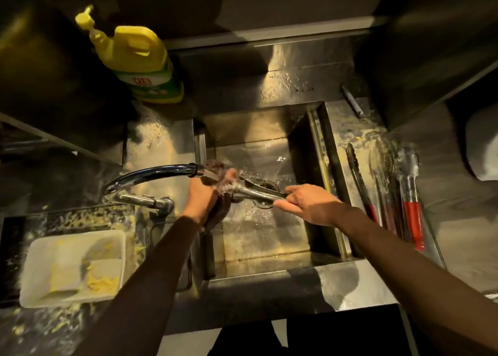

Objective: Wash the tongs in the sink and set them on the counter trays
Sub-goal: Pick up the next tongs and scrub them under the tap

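Note:
A pair of metal tongs (257,191) lies across the middle of the steel sink (315,151), under water running from the curved tap (151,173). My right hand (307,204) grips the tongs' handle end. My left hand (204,191) holds a dark scrubbing pad (219,207) against the tongs' other end, right below the spout. Several more tongs with red handles (412,213) lie side by side on the wet counter tray (347,124) to the right of the sink.
A yellow dish-soap pump bottle (137,59) stands at the back left. A white tray (72,268) with yellow sponge pieces sits on the left counter. A pen-like stick (352,101) lies behind the sink at right. Foam spatters the counters.

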Action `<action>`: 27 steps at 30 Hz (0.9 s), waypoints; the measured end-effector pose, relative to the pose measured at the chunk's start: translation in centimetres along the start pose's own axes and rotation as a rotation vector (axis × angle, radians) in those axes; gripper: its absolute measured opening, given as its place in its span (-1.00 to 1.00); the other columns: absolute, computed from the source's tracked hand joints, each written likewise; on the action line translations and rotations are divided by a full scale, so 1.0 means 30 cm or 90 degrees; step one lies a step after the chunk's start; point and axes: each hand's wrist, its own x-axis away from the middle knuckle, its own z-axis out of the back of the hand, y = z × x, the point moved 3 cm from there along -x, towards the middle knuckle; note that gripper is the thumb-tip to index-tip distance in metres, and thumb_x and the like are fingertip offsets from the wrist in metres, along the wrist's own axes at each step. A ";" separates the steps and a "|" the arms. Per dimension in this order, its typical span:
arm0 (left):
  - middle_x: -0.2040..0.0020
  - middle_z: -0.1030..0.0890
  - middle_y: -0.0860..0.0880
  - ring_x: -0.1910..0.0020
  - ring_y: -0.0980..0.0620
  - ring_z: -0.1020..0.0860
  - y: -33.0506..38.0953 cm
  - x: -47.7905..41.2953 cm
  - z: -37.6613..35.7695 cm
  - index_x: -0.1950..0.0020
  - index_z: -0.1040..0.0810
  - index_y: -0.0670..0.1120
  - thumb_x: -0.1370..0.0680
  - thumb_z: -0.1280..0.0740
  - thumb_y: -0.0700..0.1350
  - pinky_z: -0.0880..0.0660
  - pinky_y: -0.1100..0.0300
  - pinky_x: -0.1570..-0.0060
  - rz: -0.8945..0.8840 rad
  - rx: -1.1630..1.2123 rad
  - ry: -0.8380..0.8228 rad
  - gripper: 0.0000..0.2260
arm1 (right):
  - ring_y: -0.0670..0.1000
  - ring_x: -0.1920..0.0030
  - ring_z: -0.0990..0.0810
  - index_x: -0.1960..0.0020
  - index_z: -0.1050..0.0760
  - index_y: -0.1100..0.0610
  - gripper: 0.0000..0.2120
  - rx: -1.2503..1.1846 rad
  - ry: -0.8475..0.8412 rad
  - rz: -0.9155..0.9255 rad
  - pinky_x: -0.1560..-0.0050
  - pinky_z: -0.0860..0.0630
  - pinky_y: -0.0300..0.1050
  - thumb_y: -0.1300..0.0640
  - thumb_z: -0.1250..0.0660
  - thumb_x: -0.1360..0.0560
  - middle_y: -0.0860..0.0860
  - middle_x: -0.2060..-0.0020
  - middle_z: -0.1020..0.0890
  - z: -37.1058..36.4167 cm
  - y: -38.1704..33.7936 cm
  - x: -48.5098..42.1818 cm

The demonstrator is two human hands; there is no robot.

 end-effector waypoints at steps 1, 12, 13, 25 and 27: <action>0.02 -0.71 -0.10 0.03 -0.05 -0.69 0.005 0.002 -0.014 -0.13 -0.61 -0.17 -0.34 -0.56 0.09 -0.64 0.02 0.02 0.020 0.063 0.049 -0.51 | 0.10 -0.19 -0.59 0.43 -0.35 -0.02 -0.47 -0.016 0.014 -0.009 -0.21 -0.50 0.02 -0.24 -0.06 -0.64 0.14 -0.05 -0.65 -0.008 -0.016 -0.008; 0.24 -0.67 0.08 0.19 0.05 -0.65 0.027 0.030 -0.025 0.08 -0.58 0.03 -0.48 -0.45 0.11 -0.61 0.14 0.13 -0.127 -0.161 0.082 -0.82 | 0.01 -0.03 -0.63 0.23 -0.54 0.04 -0.28 0.096 0.057 -0.017 -0.08 -0.53 -0.09 -0.43 0.19 -0.47 -0.01 -0.07 -0.59 0.034 0.043 0.056; 0.13 -0.68 0.04 0.09 0.03 -0.64 0.008 0.025 -0.013 0.05 -0.58 0.01 -0.43 -0.45 0.20 -0.59 0.10 0.02 -0.077 -0.095 0.142 -0.71 | 0.01 0.01 -0.62 0.21 -0.59 0.06 -0.27 0.066 0.083 -0.029 -0.03 -0.51 -0.13 -0.42 0.18 -0.47 -0.01 -0.05 -0.58 0.027 0.065 0.068; -0.15 -0.65 -0.26 -0.20 -0.23 -0.56 -0.051 0.068 -0.112 -0.22 -0.58 -0.17 -0.68 -0.12 0.04 -0.40 -0.21 -0.30 0.215 0.586 0.029 -0.63 | -0.12 0.11 -0.52 0.25 -0.61 0.04 -0.49 -0.279 0.107 -0.073 0.05 -0.39 -0.14 -0.29 -0.13 -0.59 -0.08 0.03 -0.54 -0.130 -0.084 -0.004; -0.07 -0.68 -0.23 -0.13 -0.17 -0.59 -0.065 0.074 -0.102 -0.12 -0.59 -0.16 -0.68 -0.15 -0.08 -0.50 -0.16 -0.19 0.191 0.417 0.038 -0.74 | -0.05 0.15 -0.51 0.16 -0.60 0.01 -0.57 -0.217 0.108 -0.014 0.09 -0.45 -0.04 -0.22 -0.12 -0.63 -0.04 0.09 -0.50 -0.130 -0.113 0.003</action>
